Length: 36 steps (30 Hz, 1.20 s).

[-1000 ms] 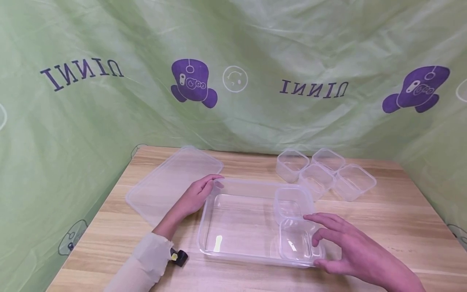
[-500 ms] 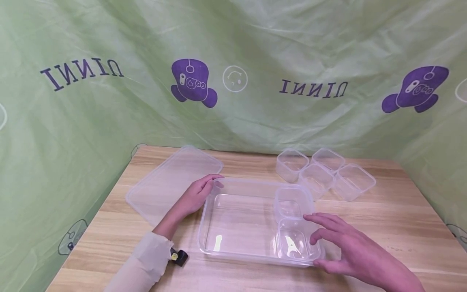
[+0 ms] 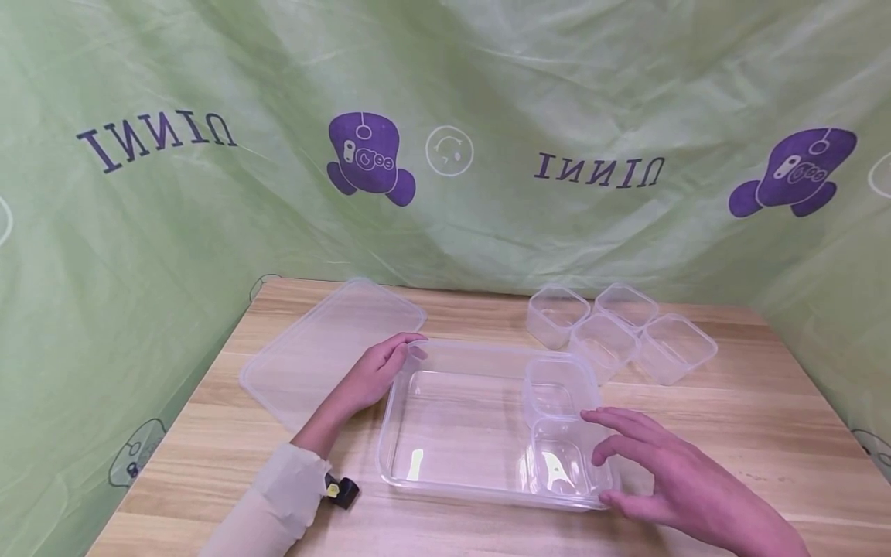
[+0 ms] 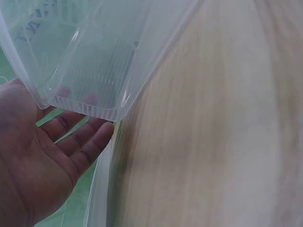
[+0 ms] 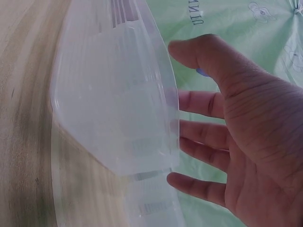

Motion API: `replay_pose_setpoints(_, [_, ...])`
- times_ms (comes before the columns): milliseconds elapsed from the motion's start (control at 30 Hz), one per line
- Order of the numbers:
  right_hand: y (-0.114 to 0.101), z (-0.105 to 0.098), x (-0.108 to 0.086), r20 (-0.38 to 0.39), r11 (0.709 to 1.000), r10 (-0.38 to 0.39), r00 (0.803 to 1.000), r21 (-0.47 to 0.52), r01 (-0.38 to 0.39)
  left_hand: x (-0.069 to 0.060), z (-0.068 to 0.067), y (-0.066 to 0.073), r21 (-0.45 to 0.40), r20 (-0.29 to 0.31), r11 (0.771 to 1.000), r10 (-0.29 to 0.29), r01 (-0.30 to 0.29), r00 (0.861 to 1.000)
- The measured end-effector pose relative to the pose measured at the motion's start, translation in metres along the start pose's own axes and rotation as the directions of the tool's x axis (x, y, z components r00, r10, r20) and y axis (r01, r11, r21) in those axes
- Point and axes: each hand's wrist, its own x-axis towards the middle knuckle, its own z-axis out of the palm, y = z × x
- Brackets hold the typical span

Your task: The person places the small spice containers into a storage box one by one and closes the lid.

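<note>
A large clear rectangular box [image 3: 455,490] stands on the table. Along its right end sit two small clear containers, a back one [image 3: 550,387] and a front one [image 3: 557,456]. My left hand [image 3: 372,375] rests at the box's back left corner; in the left wrist view the fingers of that hand [image 4: 52,156] lie fairly straight against the end wall. At the right end is my right hand [image 3: 668,472], fingers spread and bent slightly, thumb by the front corner. The right wrist view has this hand [image 5: 227,127] beside the rim, pinching nothing.
Behind the box's right end, several small clear containers [image 3: 678,348] stand together. A flat translucent lid [image 3: 313,348] lies on the wooden table [image 3: 766,402] at the left, partly under my left arm. A green printed cloth [image 3: 487,232] hangs around the table.
The front small container has dropped lower and level inside the large box, beside the back one. Both hands have stayed almost where they were.
</note>
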Motion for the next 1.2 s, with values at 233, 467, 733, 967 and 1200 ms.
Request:
replay_pose_setpoints(233, [-0.002,-0.003,0.005,-0.025,0.998,0.062,0.998,-0.032,-0.063,0.000,0.000,-0.002,-0.011,0.007,1.000,-0.010,0.010,1.000])
replay_pose_setpoints(467, [0.005,-0.007,0.007,-0.042,0.993,0.117,0.992,0.004,-0.117,0.002,0.002,-0.002,-0.011,-0.008,1.000,-0.015,0.015,1.000])
replay_pose_setpoints(733, [0.025,-0.007,0.005,-0.077,0.983,0.181,0.980,0.028,-0.179,0.001,0.000,-0.002,0.014,-0.001,1.000,0.006,-0.006,1.000])
replay_pose_setpoints(967, [0.048,-0.004,-0.001,-0.137,0.971,0.239,0.961,0.062,-0.233,0.001,-0.001,0.000,0.006,0.013,1.000,0.006,-0.006,1.000])
replay_pose_setpoints(1200, [0.066,-0.002,0.000,-0.205,0.967,0.253,0.946,0.026,-0.253,0.001,0.000,-0.001,0.003,0.013,1.000,-0.003,0.003,1.000])
